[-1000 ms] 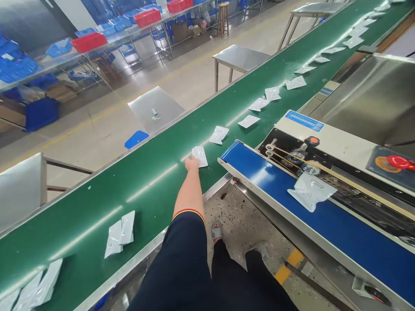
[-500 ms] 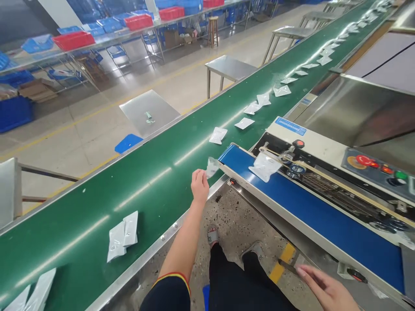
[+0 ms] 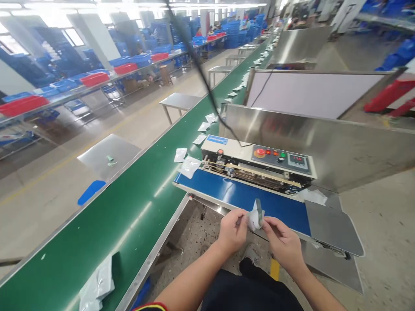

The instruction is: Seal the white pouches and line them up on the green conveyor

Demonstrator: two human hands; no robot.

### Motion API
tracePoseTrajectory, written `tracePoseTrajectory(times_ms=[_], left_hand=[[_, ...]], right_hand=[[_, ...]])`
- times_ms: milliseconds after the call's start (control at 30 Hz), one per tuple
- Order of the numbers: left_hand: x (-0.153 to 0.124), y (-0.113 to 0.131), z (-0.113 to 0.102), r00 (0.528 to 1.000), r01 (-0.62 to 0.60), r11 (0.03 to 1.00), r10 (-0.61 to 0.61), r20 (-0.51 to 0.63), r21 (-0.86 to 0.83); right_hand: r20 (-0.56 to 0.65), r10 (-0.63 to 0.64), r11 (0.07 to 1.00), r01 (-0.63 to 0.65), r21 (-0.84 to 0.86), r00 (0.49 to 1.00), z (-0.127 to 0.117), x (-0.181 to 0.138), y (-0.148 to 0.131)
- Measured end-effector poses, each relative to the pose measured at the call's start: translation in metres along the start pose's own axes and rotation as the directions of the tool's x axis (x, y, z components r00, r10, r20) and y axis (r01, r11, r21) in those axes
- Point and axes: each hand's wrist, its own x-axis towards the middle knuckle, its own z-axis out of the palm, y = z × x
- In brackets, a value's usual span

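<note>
Between my two hands is a small whitish packet (image 3: 255, 218), held up in front of the blue belt. My left hand (image 3: 232, 231) pinches its left side and my right hand (image 3: 283, 242) grips its right side. A greenish strip shows along the packet's top; its contents I cannot make out. Just beyond my hands runs the blue belt (image 3: 207, 183) of a sealing machine (image 3: 256, 162). One white packet (image 3: 189, 166) lies at the belt's left end, overhanging toward the green conveyor. Another whitish packet (image 3: 314, 196) rests at the machine's right end.
The long green conveyor (image 3: 129, 216) crosses on the left, carrying several packets (image 3: 199, 139) farther up and a small pile of packets (image 3: 97, 285) near me. Steel side tables (image 3: 108, 157) stand along its far side. A dark cable (image 3: 207, 80) hangs over the machine.
My left hand has left the conveyor with the packet and met my right hand before the blue belt. The view has swung right and up. The packet on the belt has moved to its left end.
</note>
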Motion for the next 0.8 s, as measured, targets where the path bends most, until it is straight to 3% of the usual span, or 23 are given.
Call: tracePoseTrajectory(times_ms=[133,200,300,367,400,500,600,700,800], left_hand=[[0.042,0.004,0.082,0.965,0.074,0.997,-0.075,0.250,0.011],[0.065,-0.001,0.129,0.928,0.178,0.984,-0.174,0.329,0.018],[0.093,-0.017,0.197,0.832,0.469,0.883,-0.453,0.319,0.029],[0.105,-0.030,0.232,0.747,0.630,0.776,-0.608,0.269,0.005],[0.109,-0.035,0.244,0.712,0.682,0.731,-0.658,0.245,-0.017],[0.114,-0.048,0.260,0.640,0.767,0.635,-0.745,0.188,-0.096],[0.115,-0.054,0.254,0.608,0.793,0.589,-0.782,0.141,-0.156],[0.116,-0.058,0.238,0.625,0.779,0.609,-0.776,0.092,-0.149],[0.119,-0.062,0.217,0.683,0.730,0.677,-0.729,0.052,-0.094]], right_hand=[[-0.142,0.188,0.979,-0.198,-0.057,0.972,-0.063,0.006,0.037],[-0.261,0.274,0.949,-0.304,-0.084,0.926,-0.095,0.018,0.062],[-0.427,0.485,0.857,-0.513,0.054,0.764,-0.137,0.045,0.095],[-0.400,0.626,0.773,-0.602,0.201,0.670,-0.157,0.067,0.112],[-0.360,0.667,0.742,-0.623,0.247,0.652,-0.164,0.077,0.118],[-0.277,0.699,0.715,-0.642,0.278,0.659,-0.172,0.102,0.131],[-0.240,0.690,0.723,-0.634,0.275,0.683,-0.165,0.116,0.136],[-0.194,0.675,0.736,-0.627,0.255,0.712,-0.150,0.124,0.138],[-0.147,0.662,0.746,-0.628,0.221,0.735,-0.131,0.131,0.132]])
